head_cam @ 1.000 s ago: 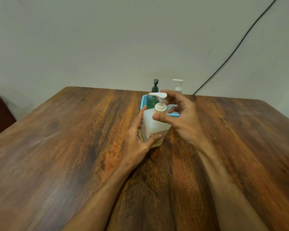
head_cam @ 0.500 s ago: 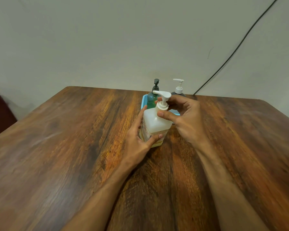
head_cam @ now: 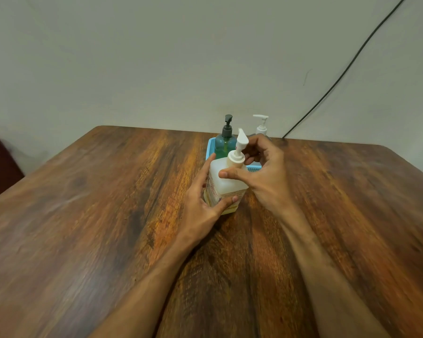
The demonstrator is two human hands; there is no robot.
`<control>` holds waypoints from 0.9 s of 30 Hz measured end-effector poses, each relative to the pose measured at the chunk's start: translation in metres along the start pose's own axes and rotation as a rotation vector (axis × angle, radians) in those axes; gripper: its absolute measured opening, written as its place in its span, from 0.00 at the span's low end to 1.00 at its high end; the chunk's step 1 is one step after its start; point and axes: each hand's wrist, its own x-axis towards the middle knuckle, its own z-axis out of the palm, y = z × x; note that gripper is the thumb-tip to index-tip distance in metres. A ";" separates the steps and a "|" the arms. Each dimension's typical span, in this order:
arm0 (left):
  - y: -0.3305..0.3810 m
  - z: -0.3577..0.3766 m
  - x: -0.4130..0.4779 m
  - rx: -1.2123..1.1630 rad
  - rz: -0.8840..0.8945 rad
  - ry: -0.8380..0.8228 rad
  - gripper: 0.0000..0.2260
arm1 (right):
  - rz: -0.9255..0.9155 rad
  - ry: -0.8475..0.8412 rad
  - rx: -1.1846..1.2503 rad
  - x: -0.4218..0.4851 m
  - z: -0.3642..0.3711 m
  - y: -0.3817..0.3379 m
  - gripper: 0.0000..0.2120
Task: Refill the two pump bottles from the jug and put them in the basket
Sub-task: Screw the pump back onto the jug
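The white bottle (head_cam: 224, 189) is gripped low on its body by the left hand (head_cam: 200, 203), with the thumb in front and the fingers (head_cam: 206, 169) stretched up its left side. Its pump (head_cam: 239, 147) is narrowly encircled by the curled right hand (head_cam: 269, 176), whose thumb is laid on the bottle's shoulder. Just beyond the fingers a blue basket (head_cam: 210, 147) is seen on the table (head_cam: 108, 215), partly hidden by them. A green bottle (head_cam: 224, 145) and a white-pumped bottle (head_cam: 261, 125) are held upright in it.
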 end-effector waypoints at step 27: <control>0.001 0.000 0.001 -0.007 -0.001 -0.005 0.43 | 0.063 0.046 0.050 -0.002 0.006 0.000 0.25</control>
